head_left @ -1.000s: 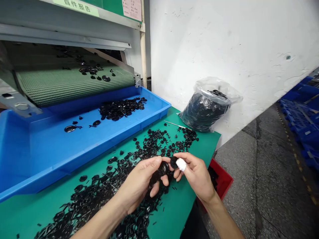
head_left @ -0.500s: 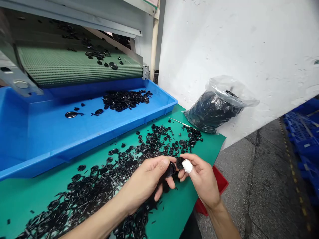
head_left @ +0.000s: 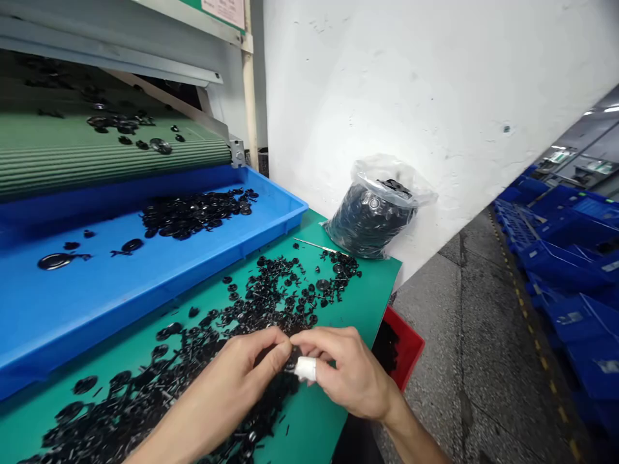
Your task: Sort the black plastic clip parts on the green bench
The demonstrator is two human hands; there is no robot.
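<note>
My left hand [head_left: 251, 367] and my right hand [head_left: 341, 367] meet above the green table [head_left: 314, 412], fingertips together. Between them is a round black part [head_left: 291, 358], mostly covered by the fingers of both hands. White tape wraps my right thumb. Beneath and around the hands, many small black plastic pieces [head_left: 178, 361] are spread in a loose heap, discs and thin bits mixed. A thin metal tool [head_left: 314, 244] lies at the back of the table.
A blue tray [head_left: 145, 293] with black parts sits under a green conveyor belt [head_left: 193, 145]. A clear bag [head_left: 370, 222] of black parts leans against the white wall [head_left: 435, 96]. A red bin [head_left: 411, 345] stands right of the table; blue crates [head_left: 570, 277] line the floor beyond.
The view has swung right. My hands have drawn closer together, and the black parts that showed between them are now mostly hidden by the fingers.
</note>
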